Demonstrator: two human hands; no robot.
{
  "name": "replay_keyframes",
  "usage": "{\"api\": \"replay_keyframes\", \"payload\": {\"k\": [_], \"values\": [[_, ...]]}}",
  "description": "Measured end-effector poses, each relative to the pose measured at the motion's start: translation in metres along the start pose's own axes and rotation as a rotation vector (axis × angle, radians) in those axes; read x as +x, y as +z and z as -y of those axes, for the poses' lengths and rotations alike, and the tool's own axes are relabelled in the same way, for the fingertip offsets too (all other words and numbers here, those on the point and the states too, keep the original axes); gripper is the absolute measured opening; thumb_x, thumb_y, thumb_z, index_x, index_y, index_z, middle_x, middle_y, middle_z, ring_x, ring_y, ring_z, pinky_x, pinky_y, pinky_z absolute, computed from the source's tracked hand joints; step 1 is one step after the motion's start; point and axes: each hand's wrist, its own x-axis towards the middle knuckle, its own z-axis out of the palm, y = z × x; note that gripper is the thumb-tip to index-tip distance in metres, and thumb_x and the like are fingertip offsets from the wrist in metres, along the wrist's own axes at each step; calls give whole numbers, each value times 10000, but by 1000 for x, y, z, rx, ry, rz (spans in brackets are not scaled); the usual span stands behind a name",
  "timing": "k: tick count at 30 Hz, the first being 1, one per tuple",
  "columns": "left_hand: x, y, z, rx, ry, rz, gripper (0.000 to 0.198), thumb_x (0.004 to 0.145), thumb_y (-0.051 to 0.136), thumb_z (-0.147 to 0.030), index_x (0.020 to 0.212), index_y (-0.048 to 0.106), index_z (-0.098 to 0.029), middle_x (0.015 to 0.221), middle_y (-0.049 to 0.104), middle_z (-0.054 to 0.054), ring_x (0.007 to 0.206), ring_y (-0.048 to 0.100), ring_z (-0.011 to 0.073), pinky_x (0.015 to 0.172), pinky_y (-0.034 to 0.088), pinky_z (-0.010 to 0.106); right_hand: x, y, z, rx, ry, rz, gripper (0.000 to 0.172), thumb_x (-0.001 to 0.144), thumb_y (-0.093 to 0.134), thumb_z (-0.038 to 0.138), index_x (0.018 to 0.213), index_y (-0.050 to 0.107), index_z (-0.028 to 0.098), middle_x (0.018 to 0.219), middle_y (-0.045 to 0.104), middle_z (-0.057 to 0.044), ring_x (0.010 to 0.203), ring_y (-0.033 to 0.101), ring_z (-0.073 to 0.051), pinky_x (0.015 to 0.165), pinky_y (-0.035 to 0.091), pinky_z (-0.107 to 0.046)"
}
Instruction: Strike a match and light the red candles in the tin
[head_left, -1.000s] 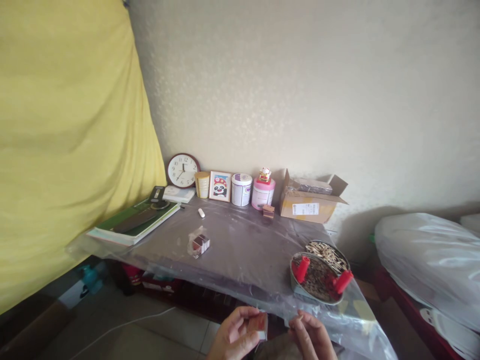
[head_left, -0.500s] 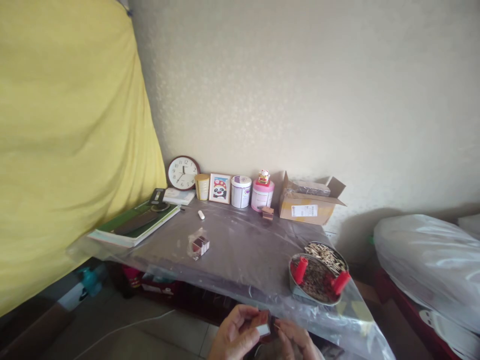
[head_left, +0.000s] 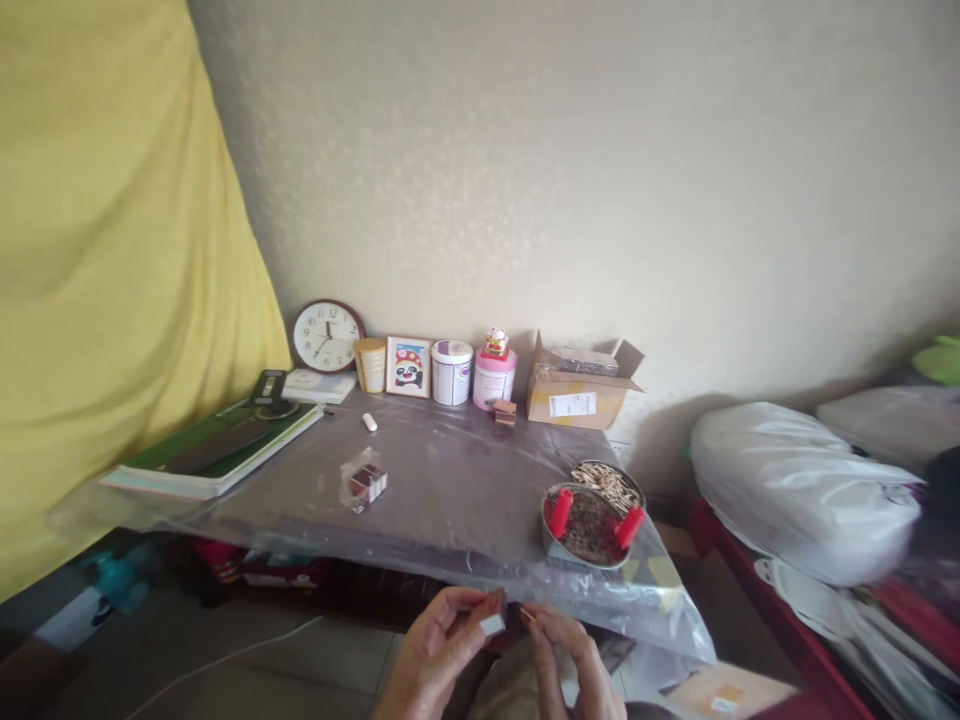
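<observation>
Low in the view, in front of the table's near edge, my left hand (head_left: 431,655) is closed around a small matchbox (head_left: 492,615) with a reddish-brown face and a white end. Beside it on the right, my right hand (head_left: 566,655) pinches a thin matchstick (head_left: 529,616) between thumb and fingers. The match's tip points toward the matchbox's dark side, with a small gap apparent between them. Beyond the hands stands a metal bowl (head_left: 551,548) of dark grains with two red candles (head_left: 560,512) in it. Behind that bowl, another dish holds many matchsticks (head_left: 609,484).
A plastic-covered table (head_left: 450,480) bears a pack of matchboxes (head_left: 367,483), a small white object (head_left: 370,422) and a green book (head_left: 217,445). Along the wall stand a clock (head_left: 328,335), tins, a panda picture (head_left: 409,367) and an open cardboard box (head_left: 574,400). White bags (head_left: 802,480) sit at right.
The whole view has swung a little to the right, so table and objects appear further left. My hands keep their hold on the matchbox and match, with little change between them.
</observation>
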Motion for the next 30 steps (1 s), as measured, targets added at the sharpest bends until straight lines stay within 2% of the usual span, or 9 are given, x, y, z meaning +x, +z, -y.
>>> {"api": "replay_keyframes", "payload": {"k": [7, 12, 15, 16, 17, 20, 22, 26, 30], "values": [[-2, 5, -3, 54, 35, 12, 216, 726, 745, -328, 897, 719, -198, 953, 770, 76, 888, 657, 212, 824, 498, 357, 12, -9, 1, 30, -109, 89, 111, 863, 598, 157, 934, 645, 228, 880, 741, -41, 779, 719, -154, 711, 569, -228], [-3, 9, -8, 104, 15, -65, 226, 692, 773, -360, 843, 733, -197, 905, 767, 57, 867, 639, 186, 810, 484, 315, 23, -23, 16, 114, -166, -22, 222, 838, 573, 74, 987, 608, 235, 858, 727, -53, 791, 699, -173, 698, 558, -284], [-5, 13, -11, 104, 30, -17, 246, 696, 763, -376, 861, 732, -197, 904, 764, 65, 856, 635, 198, 805, 488, 337, 16, -16, 4, 26, -249, 110, 218, 845, 576, 94, 998, 616, 244, 884, 733, -45, 791, 705, -169, 696, 567, -273], [-6, 13, -12, 109, 35, -5, 248, 707, 751, -379, 874, 731, -197, 917, 763, 69, 867, 633, 204, 809, 486, 342, 13, -12, -6, -41, -236, 211, 189, 865, 566, 126, 1006, 622, 239, 921, 735, -50, 810, 709, -168, 719, 571, -269], [-8, 14, -13, 118, 38, -6, 241, 719, 740, -377, 882, 729, -198, 933, 763, 71, 885, 631, 208, 818, 481, 342, 10, -9, -17, -88, -193, 220, 141, 889, 541, 160, 973, 626, 234, 903, 735, -46, 798, 714, -166, 718, 573, -263], [-11, 12, -14, 132, 33, -53, 241, 720, 734, -385, 880, 724, -206, 966, 765, 76, 932, 630, 221, 845, 466, 344, 5, -6, -44, -148, 39, 73, 94, 909, 543, 255, 942, 624, 223, 913, 727, -51, 834, 712, -170, 756, 564, -259], [-12, 10, -14, 139, 22, -98, 251, 705, 742, -397, 869, 723, -207, 942, 761, 75, 958, 631, 238, 868, 460, 361, 7, -10, -49, -88, 137, 11, 95, 892, 574, 292, 907, 635, 221, 926, 724, -50, 857, 705, -173, 785, 556, -261], [-10, 9, -11, 138, 9, -109, 268, 698, 742, -409, 867, 720, -203, 935, 756, 77, 983, 631, 253, 888, 455, 376, 12, -18, -27, 71, 251, -18, 97, 858, 623, 306, 868, 652, 215, 928, 725, -48, 873, 696, -176, 799, 552, -259], [-10, 14, -11, 103, -8, -43, 250, 717, 736, -387, 872, 718, -192, 924, 761, 78, 928, 645, 234, 857, 474, 367, 7, -15, 0, 108, 205, 54, 77, 851, 629, 293, 831, 654, 224, 914, 730, -43, 822, 699, -174, 756, 560, -255]]}}
